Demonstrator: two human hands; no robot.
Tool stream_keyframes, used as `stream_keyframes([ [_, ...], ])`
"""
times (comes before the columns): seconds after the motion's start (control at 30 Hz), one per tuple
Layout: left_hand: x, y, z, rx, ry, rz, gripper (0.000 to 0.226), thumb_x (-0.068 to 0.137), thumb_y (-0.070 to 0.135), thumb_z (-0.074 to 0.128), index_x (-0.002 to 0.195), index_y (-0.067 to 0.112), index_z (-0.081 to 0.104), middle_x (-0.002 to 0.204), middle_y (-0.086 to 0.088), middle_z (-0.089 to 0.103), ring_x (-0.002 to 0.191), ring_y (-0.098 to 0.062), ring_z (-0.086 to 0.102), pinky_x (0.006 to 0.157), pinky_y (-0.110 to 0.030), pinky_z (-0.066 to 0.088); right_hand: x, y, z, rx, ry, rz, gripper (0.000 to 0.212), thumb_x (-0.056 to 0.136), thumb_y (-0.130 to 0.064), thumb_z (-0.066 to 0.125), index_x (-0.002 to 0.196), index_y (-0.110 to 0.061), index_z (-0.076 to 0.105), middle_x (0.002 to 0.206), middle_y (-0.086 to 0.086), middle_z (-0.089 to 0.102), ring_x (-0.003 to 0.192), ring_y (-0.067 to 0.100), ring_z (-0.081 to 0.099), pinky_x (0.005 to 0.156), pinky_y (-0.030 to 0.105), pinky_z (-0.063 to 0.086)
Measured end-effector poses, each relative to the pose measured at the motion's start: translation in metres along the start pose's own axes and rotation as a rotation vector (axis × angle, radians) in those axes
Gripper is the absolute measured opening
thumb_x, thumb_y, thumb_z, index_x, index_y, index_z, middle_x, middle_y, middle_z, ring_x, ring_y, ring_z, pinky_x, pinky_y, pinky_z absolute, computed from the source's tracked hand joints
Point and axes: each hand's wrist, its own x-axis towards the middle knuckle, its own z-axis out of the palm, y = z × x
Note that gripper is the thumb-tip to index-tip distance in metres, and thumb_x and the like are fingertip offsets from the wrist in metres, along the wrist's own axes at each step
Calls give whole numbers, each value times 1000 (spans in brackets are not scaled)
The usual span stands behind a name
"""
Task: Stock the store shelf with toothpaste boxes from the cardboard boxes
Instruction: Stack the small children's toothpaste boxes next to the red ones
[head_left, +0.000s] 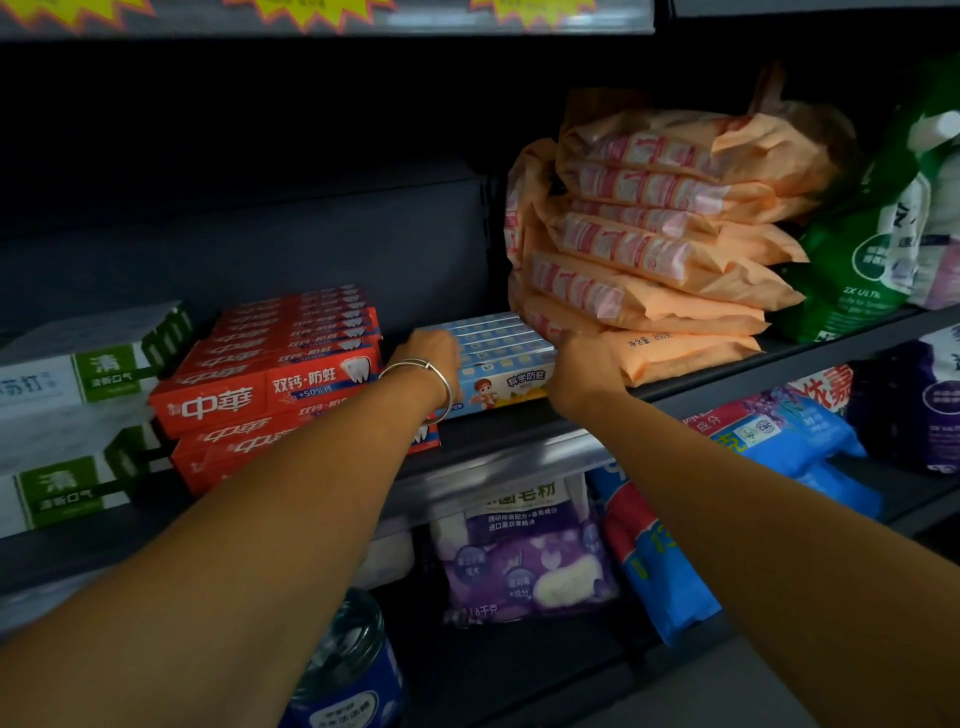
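A bundle of several light-blue toothpaste boxes lies on the dark shelf between the red stacks and the orange bags. My left hand, a silver bangle on its wrist, grips the bundle's left end. My right hand holds its right end, its fingers hidden behind the boxes. Red toothpaste boxes are stacked two layers high to the left. White-and-green toothpaste boxes stand at the far left. No cardboard box is in view.
Orange bags are piled high right beside the blue bundle. A green detergent pouch stands at the far right. Purple and blue packs fill the lower shelf, with a blue-lidded jar at the bottom.
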Motion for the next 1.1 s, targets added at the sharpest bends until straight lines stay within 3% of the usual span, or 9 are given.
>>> stream_keyframes([
  [0.17, 10, -3, 8, 12, 6, -31, 46, 77, 25, 76, 115, 4, 62, 118, -12, 60, 104, -27, 60, 85, -32, 50, 3, 1, 5, -13, -29, -17, 30, 91, -5, 51, 120, 1, 53, 121, 19, 58, 110, 30, 57, 83, 31, 47],
  [0.43, 21, -5, 14, 66, 10, -104, 70, 69, 35, 81, 123, 3, 50, 125, -17, 48, 108, -27, 52, 84, -29, 45, 3, 2, 8, 39, -15, 6, 33, 91, -8, 54, 122, 2, 51, 123, 20, 56, 112, 31, 56, 86, 32, 46],
  [0.6, 23, -2, 16, 57, 51, -79, 53, 67, 22, 84, 109, 3, 58, 114, -15, 57, 104, -31, 58, 80, -35, 50, 2, 2, 10, 35, 27, 16, 31, 92, -8, 52, 121, 1, 53, 122, 20, 56, 112, 31, 55, 87, 32, 46],
  [0.8, 20, 2, 16, 33, 73, -84, 50, 71, 17, 81, 111, 3, 56, 111, -15, 62, 100, -32, 62, 69, -33, 47, -2, 1, 11, 61, 42, 18, 30, 90, -4, 51, 120, -1, 57, 121, 19, 57, 111, 32, 56, 85, 34, 48],
  [1.1, 14, 5, 13, -35, 69, -96, 46, 76, 14, 77, 115, 0, 56, 116, -17, 60, 105, -31, 60, 79, -34, 50, -5, -1, 15, -17, 23, 5, 26, 91, -7, 48, 115, -3, 58, 116, 17, 61, 109, 31, 57, 86, 36, 47],
])
